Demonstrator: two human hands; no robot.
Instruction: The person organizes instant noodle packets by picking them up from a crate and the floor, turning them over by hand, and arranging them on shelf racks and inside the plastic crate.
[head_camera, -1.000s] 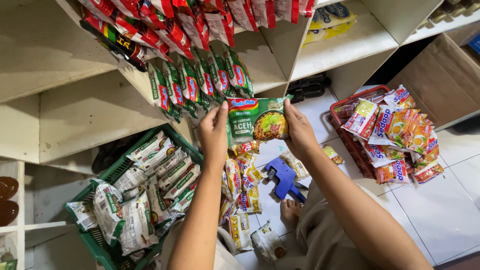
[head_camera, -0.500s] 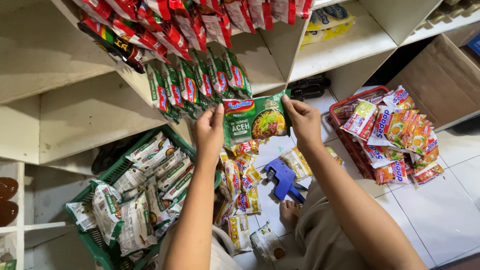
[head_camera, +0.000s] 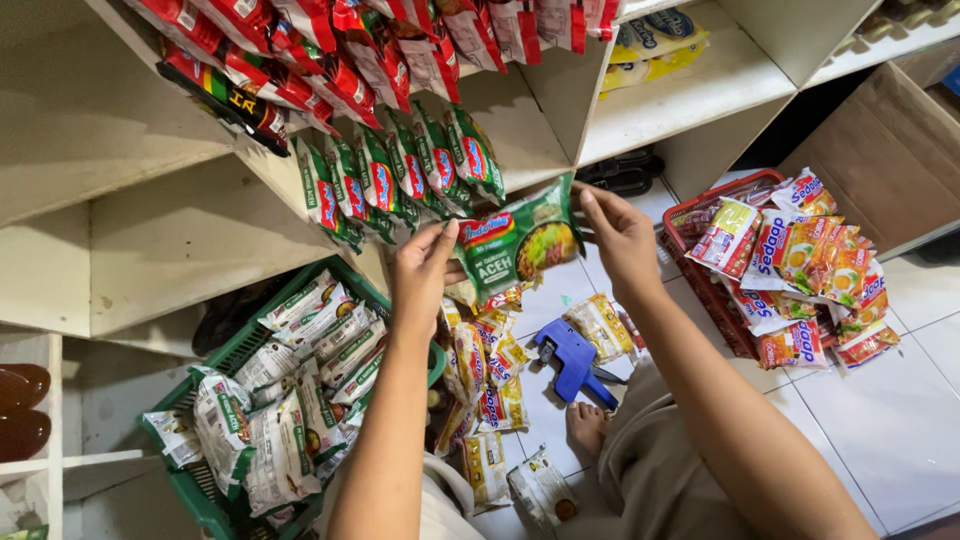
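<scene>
At centre of view: green glossy plastic noodle packet, held flat and face-up between both hands, just below a row of like green packets standing on edge on the white wooden shelf.
Left hand: closed in a pinch on the packet's 9 o'clock edge, thumb on top.
Right hand: pinching the 3 o'clock edge, fingertips only, palm clear.
Grip note: judged sound; holding by the sealed side seams keeps the brittle noodle block from being crushed. Turning the packet on edge to match the row would seat it cleanly.
Open slot: row ends at its 3 o'clock side beside the upright white divider; a narrow gap shows there, tight fit likely.
Overhead at 12 o'clock: red packets overhang the shelf above; low headroom, a lifted wrist could brush them.
At 7 o'clock: green plastic basket, full of white packets, touching the left forearm's side.
At 3 o'clock: red wire basket heaped with orange and white packets, well apart from the hands.
At 6 o'clock on floor: blue plastic price-label gun amid loose yellow packets; a bare foot just beside it.
Free room: white tiled floor at 4 o'clock.
</scene>
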